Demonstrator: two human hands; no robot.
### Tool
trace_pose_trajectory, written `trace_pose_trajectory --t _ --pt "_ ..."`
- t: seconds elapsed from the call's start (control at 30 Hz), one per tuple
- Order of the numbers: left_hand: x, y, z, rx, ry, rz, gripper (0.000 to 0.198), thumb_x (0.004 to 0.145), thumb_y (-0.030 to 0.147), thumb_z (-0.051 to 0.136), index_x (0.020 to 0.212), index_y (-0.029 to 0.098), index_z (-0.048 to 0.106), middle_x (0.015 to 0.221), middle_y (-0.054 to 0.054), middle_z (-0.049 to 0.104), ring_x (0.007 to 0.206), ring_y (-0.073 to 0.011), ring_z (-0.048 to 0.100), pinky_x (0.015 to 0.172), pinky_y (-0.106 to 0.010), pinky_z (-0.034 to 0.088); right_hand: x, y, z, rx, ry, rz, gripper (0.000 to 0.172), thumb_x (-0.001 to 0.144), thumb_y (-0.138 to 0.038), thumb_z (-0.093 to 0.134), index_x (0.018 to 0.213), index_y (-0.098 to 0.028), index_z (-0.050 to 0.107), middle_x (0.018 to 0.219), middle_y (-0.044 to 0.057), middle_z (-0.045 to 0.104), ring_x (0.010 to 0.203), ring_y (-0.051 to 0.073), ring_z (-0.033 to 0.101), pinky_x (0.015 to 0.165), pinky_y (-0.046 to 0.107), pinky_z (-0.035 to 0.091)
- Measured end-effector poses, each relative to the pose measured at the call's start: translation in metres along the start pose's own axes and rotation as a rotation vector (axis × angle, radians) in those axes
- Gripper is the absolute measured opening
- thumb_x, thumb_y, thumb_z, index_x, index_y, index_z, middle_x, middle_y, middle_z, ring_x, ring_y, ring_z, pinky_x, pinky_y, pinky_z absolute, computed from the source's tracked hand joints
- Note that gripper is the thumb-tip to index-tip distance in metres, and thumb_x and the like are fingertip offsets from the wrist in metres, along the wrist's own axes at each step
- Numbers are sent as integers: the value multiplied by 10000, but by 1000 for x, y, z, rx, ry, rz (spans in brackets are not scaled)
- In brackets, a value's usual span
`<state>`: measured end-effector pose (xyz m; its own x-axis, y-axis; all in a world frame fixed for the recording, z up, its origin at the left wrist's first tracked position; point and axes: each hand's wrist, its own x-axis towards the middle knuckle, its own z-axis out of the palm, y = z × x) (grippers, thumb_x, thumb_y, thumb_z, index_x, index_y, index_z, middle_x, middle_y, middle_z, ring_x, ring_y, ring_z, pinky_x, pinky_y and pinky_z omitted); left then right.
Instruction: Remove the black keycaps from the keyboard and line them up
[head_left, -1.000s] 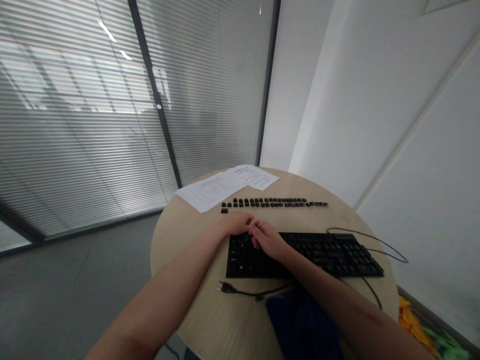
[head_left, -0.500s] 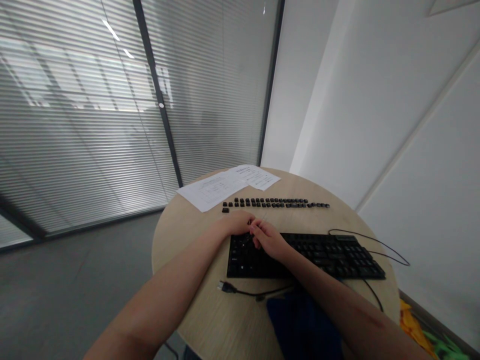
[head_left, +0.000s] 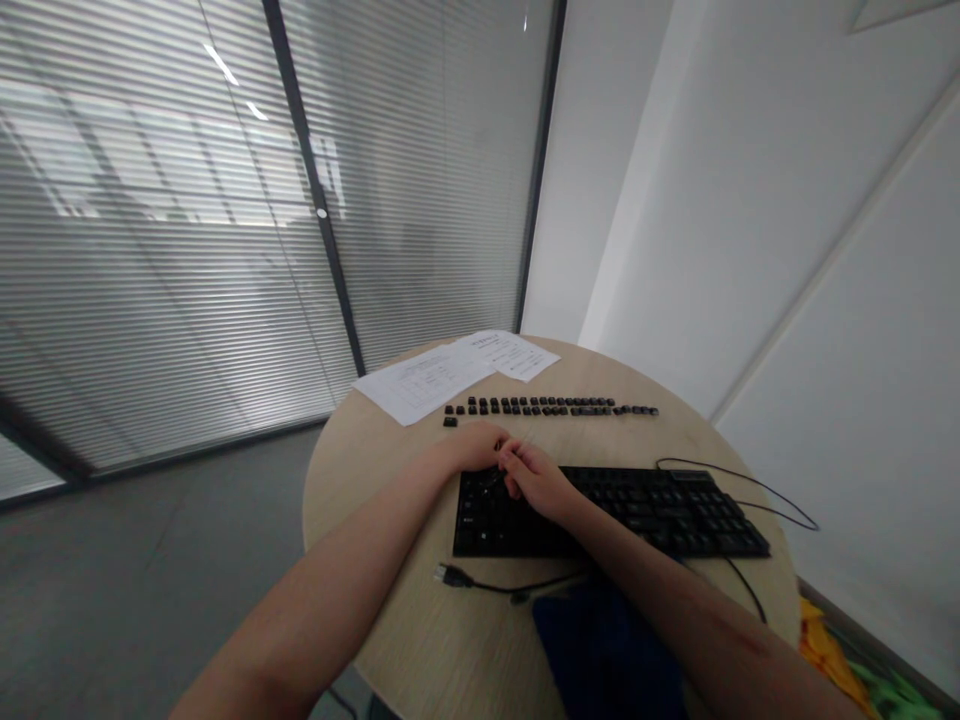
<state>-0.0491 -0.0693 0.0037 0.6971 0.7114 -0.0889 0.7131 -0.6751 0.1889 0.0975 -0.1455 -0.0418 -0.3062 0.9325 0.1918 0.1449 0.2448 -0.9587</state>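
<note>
A black keyboard (head_left: 645, 510) lies across the round wooden table (head_left: 390, 470). My left hand (head_left: 474, 446) rests at the keyboard's upper left corner with its fingers curled down. My right hand (head_left: 534, 478) sits just beside it on the left keys, fingers bent and pinched together against the left hand. What the fingertips hold is hidden. Beyond the hands, a row of loose black keycaps (head_left: 551, 406) is lined up on the table, with one single keycap (head_left: 448, 422) apart at its left end.
Two printed sheets of paper (head_left: 450, 368) lie at the far edge of the table. The keyboard's cable (head_left: 757, 495) loops at the right, and its USB plug (head_left: 448, 574) lies near the front edge. Glass walls with blinds stand behind; grey floor lies to the left.
Both hands stay together at the keyboard's upper left corner; only the view shifts slightly.
</note>
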Motion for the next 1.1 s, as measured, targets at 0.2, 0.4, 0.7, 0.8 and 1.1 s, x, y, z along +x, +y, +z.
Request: trace_pose_trajectory --t 0.2,0.4,0.7,0.8,1.1 --pt "2 -1 2 2 11 -1 174 810 239 598 891 171 736 895 -81 739 807 -202 606 716 -278 440 -1 -2 0 0 7 16 280 956 -472 466 832 -221 469 508 -77 487 450 104 442 489 229 335" --pt "3 -4 3 -4 21 11 160 801 247 607 876 181 732 883 -74 732 815 -212 618 711 -287 438 -1 -4 0 -6 7 2 280 954 -470 469 830 -219 474 512 -75 488 452 102 444 493 229 346" --pt "6 1 4 4 14 9 178 783 257 626 884 167 743 872 -88 733 811 -225 624 697 -288 447 -2 -5 1 4 3 -6 296 958 -488 459 836 -219 479 517 -78 477 458 102 444 501 230 352" --pt "6 2 4 12 9 19 186 791 252 609 895 179 746 888 -87 739 816 -228 634 695 -292 449 -2 -5 0 7 1 -8 297 956 -490 465 834 -220 478 515 -79 477 456 101 444 501 230 354" --pt "4 -4 3 -26 4 35 173 804 228 595 886 165 733 891 -76 736 814 -216 628 709 -284 461 1 0 0 -2 1 13 291 954 -490 473 840 -221 476 505 -79 481 449 104 445 488 227 348"
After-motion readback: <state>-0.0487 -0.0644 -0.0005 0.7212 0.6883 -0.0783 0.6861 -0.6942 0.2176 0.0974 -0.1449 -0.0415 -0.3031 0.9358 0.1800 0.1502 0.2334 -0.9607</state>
